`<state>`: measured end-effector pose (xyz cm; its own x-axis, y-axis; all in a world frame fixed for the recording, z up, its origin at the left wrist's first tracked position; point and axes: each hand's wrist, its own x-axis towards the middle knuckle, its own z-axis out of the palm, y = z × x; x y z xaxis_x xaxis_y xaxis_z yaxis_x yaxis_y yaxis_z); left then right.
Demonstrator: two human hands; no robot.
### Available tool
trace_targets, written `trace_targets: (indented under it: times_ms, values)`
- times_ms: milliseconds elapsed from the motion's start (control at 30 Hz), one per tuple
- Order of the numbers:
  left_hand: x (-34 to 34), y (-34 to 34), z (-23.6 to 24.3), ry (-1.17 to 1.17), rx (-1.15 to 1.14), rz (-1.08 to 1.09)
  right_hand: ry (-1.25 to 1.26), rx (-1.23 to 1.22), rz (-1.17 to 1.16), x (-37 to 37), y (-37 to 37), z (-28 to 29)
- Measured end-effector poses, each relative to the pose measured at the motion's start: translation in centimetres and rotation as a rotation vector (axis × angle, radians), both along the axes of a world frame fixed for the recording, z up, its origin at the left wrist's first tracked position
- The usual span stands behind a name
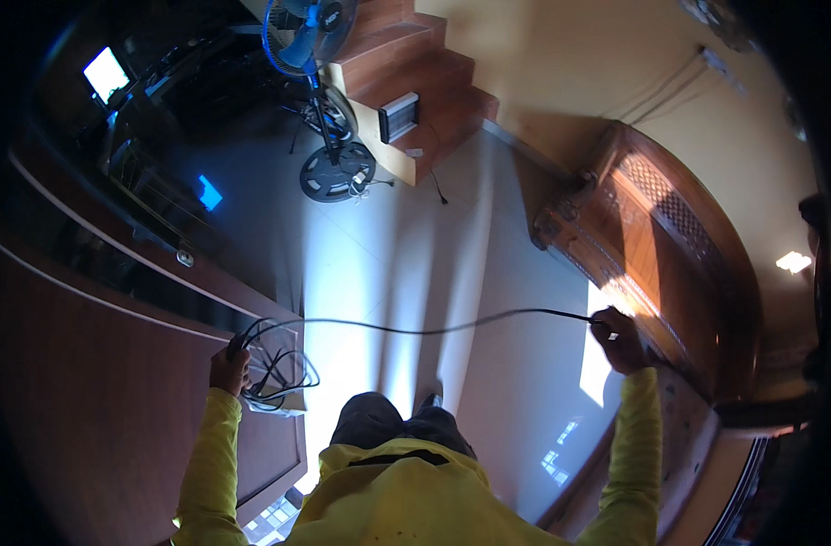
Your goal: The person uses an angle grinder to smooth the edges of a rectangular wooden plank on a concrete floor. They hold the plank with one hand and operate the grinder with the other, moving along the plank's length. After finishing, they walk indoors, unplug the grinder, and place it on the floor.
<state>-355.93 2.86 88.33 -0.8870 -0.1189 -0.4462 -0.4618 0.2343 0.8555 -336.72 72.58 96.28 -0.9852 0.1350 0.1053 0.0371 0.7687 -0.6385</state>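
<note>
A black cable (415,330) stretches in a shallow wave between my two hands, above the floor. My left hand (229,369) is closed round several loose loops of it, which hang down on the hand's right side. Out to the right, my right hand (619,340) grips the other stretch of the cable, with the arm held wide. Whether a plug or a free end lies inside the right fist cannot be made out. Below the hanging loops shows a pale, box-like thing (279,403), partly hidden.
A carved wooden bench (652,264) stands on the right. Ahead are a pedestal fan (335,171), wooden steps (406,64) and a silver-and-black panel-like object (399,117) leaning there. A brown wooden cabinet (97,355) fills the left side; a lit screen (106,75) glows beyond.
</note>
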Motion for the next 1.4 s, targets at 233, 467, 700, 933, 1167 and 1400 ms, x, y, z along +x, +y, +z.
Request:
trace_targets:
  times_ms: [233, 467, 700, 933, 1167, 1400]
  values:
    - [-9.8, 13.7, 0.3, -0.033, 0.308, -0.089, 0.271, 0.271, 0.807, -23.6, -13.4, -3.1]
    - [-22.2, 26.1, -2.2, 0.030, 0.289, -0.509, 0.036, 0.097, 0.748, -39.9, -19.5, -5.3]
    - [-36.4, 26.6, 0.6, 0.263, -0.174, -0.832, -0.097, -0.080, 0.134, -47.4, -1.2, -9.2]
    - [-49.0, 22.7, -7.8, 0.229, -0.269, -0.772, -0.226, 0.465, -0.481, -46.6, 18.5, -14.0]
    - [-59.7, 20.7, -16.6, 0.129, -0.397, -0.555, -0.675, 0.437, -0.674, -55.1, 26.2, -26.2]
    - [-71.2, 27.0, -20.5, 0.212, -0.602, -0.433, -0.594, 0.096, -0.655, -65.4, 40.6, -42.5]
